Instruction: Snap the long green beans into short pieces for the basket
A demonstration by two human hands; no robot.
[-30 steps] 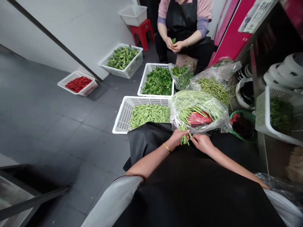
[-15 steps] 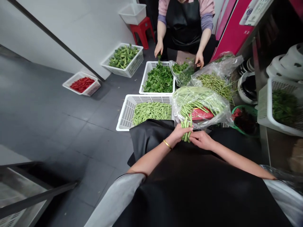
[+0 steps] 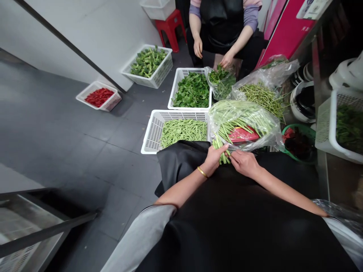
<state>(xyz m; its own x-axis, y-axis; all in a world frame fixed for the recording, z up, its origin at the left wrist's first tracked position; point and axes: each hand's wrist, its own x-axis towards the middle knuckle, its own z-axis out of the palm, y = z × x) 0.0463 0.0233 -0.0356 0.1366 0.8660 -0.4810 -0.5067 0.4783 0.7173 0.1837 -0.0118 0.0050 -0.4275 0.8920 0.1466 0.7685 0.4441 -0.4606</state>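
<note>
A bunch of long green beans (image 3: 217,142) is wrapped in the fingers of my left hand (image 3: 213,158), over my black apron, with the bean ends sticking out toward me. My right hand (image 3: 244,163) is closed in a pinch at the side of the bunch, its fingertips on a bean's end. Just beyond my hands lies a clear plastic bag (image 3: 268,119) of long beans, with a red object (image 3: 242,135) among them. Left of the bag stands a white basket (image 3: 151,130) holding short pieces of green bean (image 3: 184,132).
Across from me a co-worker's hand (image 3: 227,60) touches leafy greens in a bag (image 3: 224,87). A basket of leaves (image 3: 191,90), a basket of green stalks (image 3: 149,64), and a basket of red peppers (image 3: 99,97) stand on the floor. A metal shelf (image 3: 323,177) borders the right.
The bunch in my left hand has tilted, its far end leaning left. My right hand remains pinched beside it. The co-worker's hand has moved inward to the bagged greens. The view has shifted slightly.
</note>
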